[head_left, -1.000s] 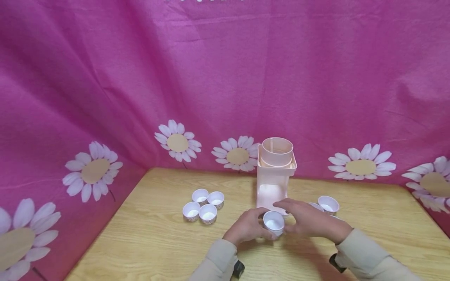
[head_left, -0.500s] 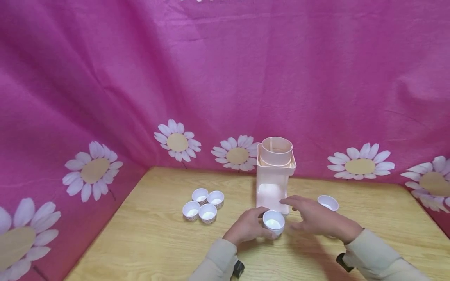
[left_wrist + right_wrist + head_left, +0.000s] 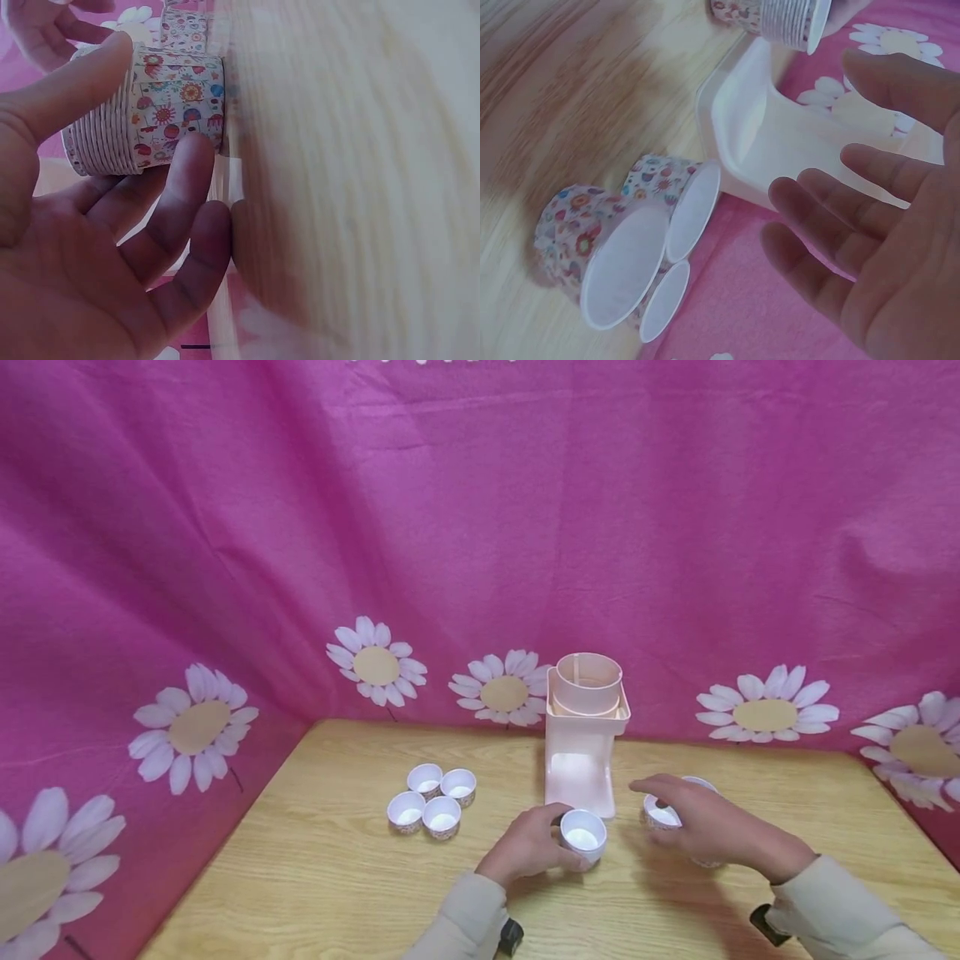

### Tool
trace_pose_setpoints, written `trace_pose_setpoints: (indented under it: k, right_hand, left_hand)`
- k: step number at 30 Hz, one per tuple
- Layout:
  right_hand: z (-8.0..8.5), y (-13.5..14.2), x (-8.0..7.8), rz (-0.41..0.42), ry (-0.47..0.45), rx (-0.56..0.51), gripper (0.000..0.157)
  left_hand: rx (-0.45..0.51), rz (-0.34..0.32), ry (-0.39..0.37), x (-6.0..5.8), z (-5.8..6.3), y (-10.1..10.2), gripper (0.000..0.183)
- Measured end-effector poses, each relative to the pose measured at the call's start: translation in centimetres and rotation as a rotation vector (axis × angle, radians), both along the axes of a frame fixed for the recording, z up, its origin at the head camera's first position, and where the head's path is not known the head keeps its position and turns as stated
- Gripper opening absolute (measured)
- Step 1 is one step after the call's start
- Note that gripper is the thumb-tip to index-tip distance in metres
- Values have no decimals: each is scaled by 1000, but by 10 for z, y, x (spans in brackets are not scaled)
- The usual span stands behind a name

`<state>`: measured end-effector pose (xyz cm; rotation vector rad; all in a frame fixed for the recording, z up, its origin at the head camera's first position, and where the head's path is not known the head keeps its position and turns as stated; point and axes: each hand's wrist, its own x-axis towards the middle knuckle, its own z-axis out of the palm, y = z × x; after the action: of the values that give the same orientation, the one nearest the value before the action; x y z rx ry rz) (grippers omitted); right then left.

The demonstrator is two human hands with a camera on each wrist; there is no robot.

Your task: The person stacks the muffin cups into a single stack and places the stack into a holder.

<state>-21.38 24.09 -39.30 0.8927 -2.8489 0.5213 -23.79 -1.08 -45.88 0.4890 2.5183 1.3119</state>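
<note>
My left hand (image 3: 531, 843) grips a stack of floral paper baking cups (image 3: 583, 837) from the left side. In the left wrist view, thumb and fingers curl round the stack (image 3: 161, 112), whose nested rims show as close ridges. The right hand (image 3: 712, 822) is over the cups on the right, fingers apart and holding nothing. Three floral baking cups (image 3: 626, 262) stand together there in the right wrist view; in the head view the hand partly hides them. Just behind the stack stands a pale pink dispenser (image 3: 581, 743) with a round tube on top.
Several floral baking cups (image 3: 442, 817) stand grouped on the left of the wooden table (image 3: 315, 877). A magenta curtain with daisies (image 3: 480, 527) hangs behind the table and along its left side.
My right hand has moved right, away from the stack and over the cups on that side. The left hand keeps its hold on the stack in the same place.
</note>
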Motion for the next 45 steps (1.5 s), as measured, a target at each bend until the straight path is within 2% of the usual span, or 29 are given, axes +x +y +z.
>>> trace_pose_setpoints:
  k: [8, 12, 17, 25, 32, 45]
  right_hand:
    - [-4, 9, 0, -27, -32, -2, 54]
    - [-6, 20, 1, -37, -20, -4, 56]
    - [-11, 39, 6, -53, -16, -32, 56]
    - [-21, 63, 7, -48, 82, -30, 54]
    - [-30, 78, 9, -92, 56, 5, 53]
    - [-45, 82, 7, -136, 38, 6, 47]
  left_hand:
    - [-7, 17, -2, 2, -1, -3, 59]
    - [-4, 1, 12, 2, 2, -4, 59]
    - [-5, -9, -6, 1, 3, -3, 57]
    - [11, -11, -34, 1, 4, -3, 57]
    - [31, -19, -33, 0, 3, -3, 57]
    - [27, -14, -35, -2, 1, -4, 58]
